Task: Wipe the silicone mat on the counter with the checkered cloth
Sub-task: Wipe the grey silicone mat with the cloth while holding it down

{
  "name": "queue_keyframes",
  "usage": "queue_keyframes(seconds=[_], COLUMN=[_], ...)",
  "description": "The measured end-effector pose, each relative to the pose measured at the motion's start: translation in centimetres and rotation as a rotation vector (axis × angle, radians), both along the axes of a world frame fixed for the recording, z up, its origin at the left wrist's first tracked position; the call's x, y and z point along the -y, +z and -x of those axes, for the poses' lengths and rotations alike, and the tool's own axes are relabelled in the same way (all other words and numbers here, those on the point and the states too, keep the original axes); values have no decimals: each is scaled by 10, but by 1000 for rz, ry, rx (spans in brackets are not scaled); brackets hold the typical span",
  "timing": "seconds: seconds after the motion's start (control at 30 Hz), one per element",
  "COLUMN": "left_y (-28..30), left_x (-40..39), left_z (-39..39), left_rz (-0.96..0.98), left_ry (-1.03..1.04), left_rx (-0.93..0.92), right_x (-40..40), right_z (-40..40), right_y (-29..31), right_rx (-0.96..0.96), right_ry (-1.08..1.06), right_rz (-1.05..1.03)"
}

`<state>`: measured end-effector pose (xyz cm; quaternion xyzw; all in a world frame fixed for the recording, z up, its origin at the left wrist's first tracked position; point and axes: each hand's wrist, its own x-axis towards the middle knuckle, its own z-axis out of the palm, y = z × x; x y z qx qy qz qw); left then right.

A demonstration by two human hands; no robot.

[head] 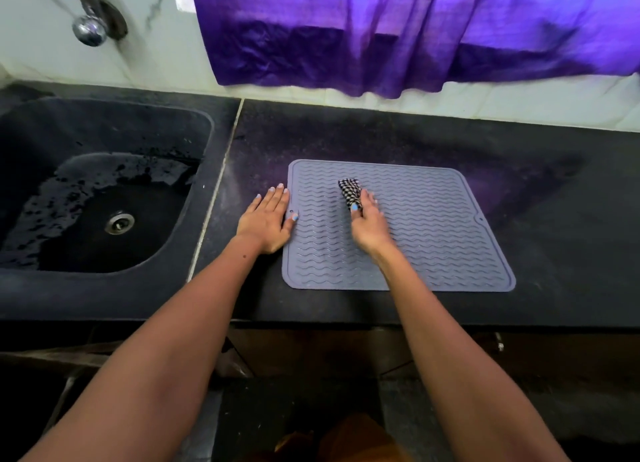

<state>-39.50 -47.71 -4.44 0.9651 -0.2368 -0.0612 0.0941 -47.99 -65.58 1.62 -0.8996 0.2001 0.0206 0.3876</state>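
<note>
**Cloth on the mat, one hand steadying the edge**

A grey silicone mat (433, 226) with wavy ridges lies flat on the dark counter (346, 132), just right of the seam that divides the counter from the sink; its long edges run roughly parallel to the counter's front edge. The right hand (369, 224) is over the middle-left part of the mat, fingers and thumb curled round a bunched black-and-white checkered cloth (349, 189); the cloth sticks out beyond the fingertips and touches the ridged surface. The left hand (268, 221) lies flat, fingers straight and slightly spread, holding nothing; most of it rests on the counter beside the mat's left edge, while the thumb reaches onto the mat's rim near a small hole. Both forearms are bare, and the nails carry pale blue polish.

To the left sits a dark sink (194, 184), its basin wet, with a metal drain (119, 223) at the bottom; a chrome tap (90, 28) hangs above it. A purple curtain (398, 35) hangs against the white tiled wall behind the counter.
</note>
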Motion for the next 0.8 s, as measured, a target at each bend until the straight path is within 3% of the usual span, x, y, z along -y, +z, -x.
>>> queue_keyframes(seconds=[0.13,0.23,0.5,0.63,0.8], left_y=[-5,-7,-6,-5,-5], left_x=[1,2,2,1,-1], left_z=[4,3,6,6,5], left_rz=[11,-2,155,200,204], left_ry=[-2,12,52,108,99], left_rx=[69,86,143,141,138], right_x=[-52,-75,-65,-44,-74], right_z=[24,38,24,14,42], right_y=[-18,-39,-28,15,28], right_rx=[-25,-25,-100,-107,-186], right_ry=[202,234,330,234,372], right_rz=[321,493,459,103,335])
